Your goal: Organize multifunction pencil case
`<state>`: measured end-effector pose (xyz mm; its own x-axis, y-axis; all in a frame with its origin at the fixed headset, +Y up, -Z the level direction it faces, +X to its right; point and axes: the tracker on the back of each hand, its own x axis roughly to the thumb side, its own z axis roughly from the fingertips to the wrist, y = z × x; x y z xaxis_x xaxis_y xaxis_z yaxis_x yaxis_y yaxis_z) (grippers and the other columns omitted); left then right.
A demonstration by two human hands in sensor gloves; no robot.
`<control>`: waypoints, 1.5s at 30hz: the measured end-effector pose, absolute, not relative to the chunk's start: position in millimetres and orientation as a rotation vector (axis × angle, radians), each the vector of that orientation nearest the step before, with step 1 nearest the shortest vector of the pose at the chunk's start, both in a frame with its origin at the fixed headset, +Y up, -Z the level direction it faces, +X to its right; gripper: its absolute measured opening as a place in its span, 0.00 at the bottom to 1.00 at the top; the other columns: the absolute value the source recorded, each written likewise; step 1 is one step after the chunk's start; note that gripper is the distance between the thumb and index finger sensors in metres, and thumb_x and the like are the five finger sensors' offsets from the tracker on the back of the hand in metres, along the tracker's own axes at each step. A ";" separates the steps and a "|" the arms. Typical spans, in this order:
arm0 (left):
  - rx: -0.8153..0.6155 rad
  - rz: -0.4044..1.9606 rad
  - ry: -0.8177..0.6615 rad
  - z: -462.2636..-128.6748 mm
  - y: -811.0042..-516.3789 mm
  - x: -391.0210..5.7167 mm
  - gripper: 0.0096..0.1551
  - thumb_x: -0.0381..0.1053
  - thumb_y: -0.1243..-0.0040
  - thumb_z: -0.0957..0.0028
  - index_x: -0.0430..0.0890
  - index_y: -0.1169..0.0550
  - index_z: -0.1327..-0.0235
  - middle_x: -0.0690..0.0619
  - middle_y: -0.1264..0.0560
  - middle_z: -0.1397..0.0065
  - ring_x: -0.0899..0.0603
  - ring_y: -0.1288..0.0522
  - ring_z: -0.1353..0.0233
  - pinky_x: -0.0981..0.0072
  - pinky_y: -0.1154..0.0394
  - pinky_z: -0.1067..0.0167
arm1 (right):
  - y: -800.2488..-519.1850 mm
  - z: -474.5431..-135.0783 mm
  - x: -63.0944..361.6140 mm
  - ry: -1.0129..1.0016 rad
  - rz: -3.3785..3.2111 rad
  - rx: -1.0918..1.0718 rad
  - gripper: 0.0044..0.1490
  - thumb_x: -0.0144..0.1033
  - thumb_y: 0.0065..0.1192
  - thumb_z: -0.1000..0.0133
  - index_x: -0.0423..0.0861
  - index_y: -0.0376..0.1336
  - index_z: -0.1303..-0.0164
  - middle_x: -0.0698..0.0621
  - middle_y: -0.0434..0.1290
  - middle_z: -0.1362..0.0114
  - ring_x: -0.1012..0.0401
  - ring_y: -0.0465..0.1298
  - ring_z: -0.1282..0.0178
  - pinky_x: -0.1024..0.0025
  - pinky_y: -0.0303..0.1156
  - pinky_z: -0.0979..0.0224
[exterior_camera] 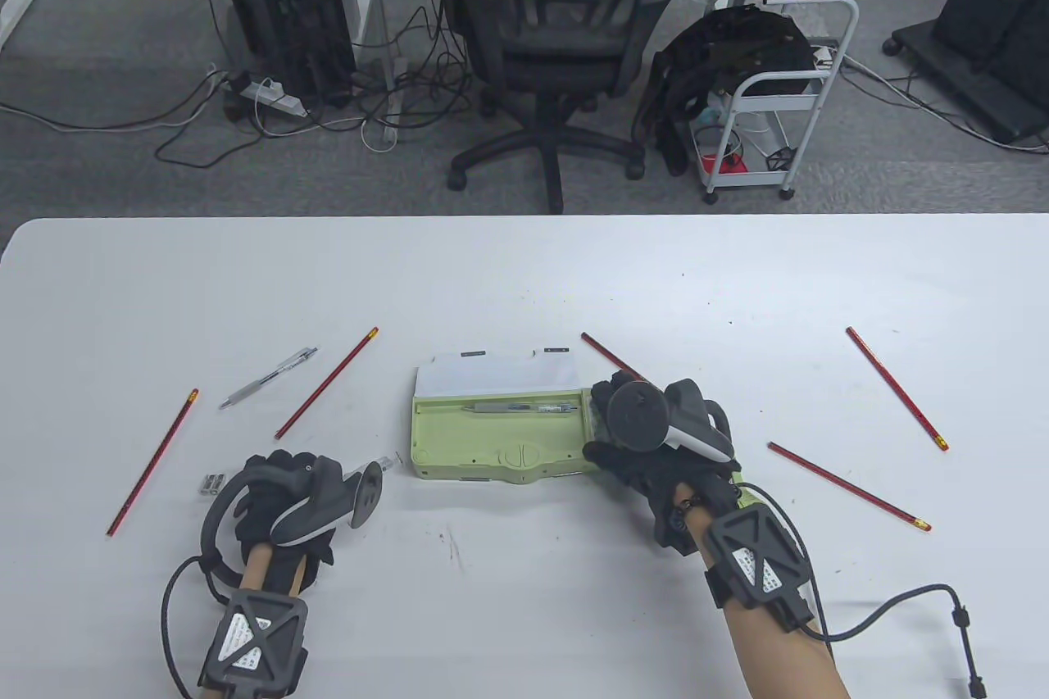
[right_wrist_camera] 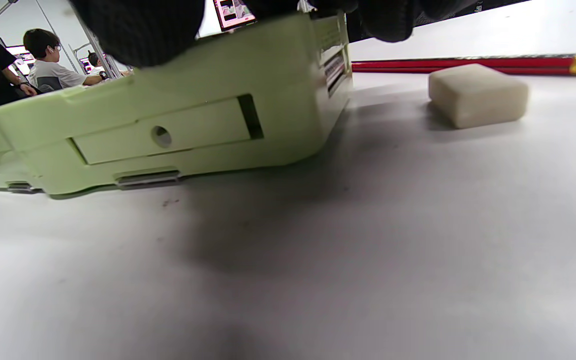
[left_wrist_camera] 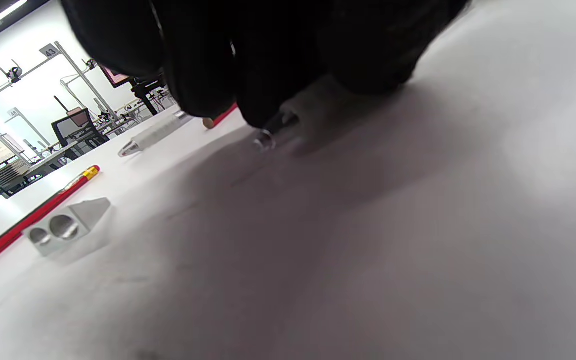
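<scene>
The green pencil case (exterior_camera: 492, 441) lies open mid-table, its white lid (exterior_camera: 500, 375) folded back and a grey pen (exterior_camera: 516, 408) in its tray. My right hand (exterior_camera: 610, 424) grips the case's right end; in the right wrist view its fingers (right_wrist_camera: 383, 20) curl over the top edge of the case (right_wrist_camera: 178, 130). A white eraser (right_wrist_camera: 475, 94) sits just right of the case. My left hand (exterior_camera: 274, 486) rests on the table to the left. Its fingertips (left_wrist_camera: 248, 95) are curled onto a clear pen (left_wrist_camera: 273, 132), whose tip (exterior_camera: 387, 465) pokes out.
Red pencils lie scattered: two on the left (exterior_camera: 152, 463) (exterior_camera: 326, 383), one behind the case (exterior_camera: 610, 355), two on the right (exterior_camera: 896, 388) (exterior_camera: 848, 486). A silver mechanical pencil (exterior_camera: 269, 378) and a metal two-hole sharpener (exterior_camera: 215, 483) (left_wrist_camera: 65, 227) lie at the left.
</scene>
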<state>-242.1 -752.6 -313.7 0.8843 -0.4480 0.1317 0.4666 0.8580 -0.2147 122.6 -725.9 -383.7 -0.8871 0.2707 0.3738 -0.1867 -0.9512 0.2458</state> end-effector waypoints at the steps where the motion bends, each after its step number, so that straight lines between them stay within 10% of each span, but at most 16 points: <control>1: -0.247 -0.475 -0.079 -313.5 -752.4 -243.0 0.24 0.51 0.41 0.44 0.49 0.23 0.34 0.47 0.21 0.29 0.34 0.25 0.26 0.30 0.31 0.31 | -726.0 -383.7 122.8 0.294 2.825 0.604 0.53 0.51 0.54 0.45 0.36 0.44 0.17 0.28 0.42 0.17 0.30 0.54 0.20 0.34 0.54 0.22; 22: -0.041 -0.118 -0.142 -336.5 -666.4 -191.0 0.25 0.49 0.44 0.42 0.52 0.28 0.31 0.47 0.21 0.29 0.32 0.24 0.27 0.30 0.31 0.31 | -726.2 -384.9 127.8 0.275 2.795 0.600 0.53 0.53 0.55 0.46 0.37 0.45 0.17 0.29 0.43 0.17 0.31 0.55 0.20 0.35 0.55 0.22; 45: -0.077 -0.293 -0.258 -376.2 -696.8 -77.9 0.23 0.52 0.35 0.47 0.53 0.20 0.38 0.50 0.18 0.35 0.36 0.22 0.31 0.30 0.30 0.32 | -726.7 -385.6 129.8 0.268 2.783 0.595 0.53 0.53 0.56 0.46 0.38 0.46 0.17 0.30 0.44 0.17 0.32 0.55 0.20 0.36 0.56 0.22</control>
<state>-77.9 -696.8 -376.2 0.9248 -0.2755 0.2623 0.2950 0.9548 -0.0372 129.8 -726.7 -385.6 -0.8752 0.3106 0.3709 -0.2342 -0.9429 0.2369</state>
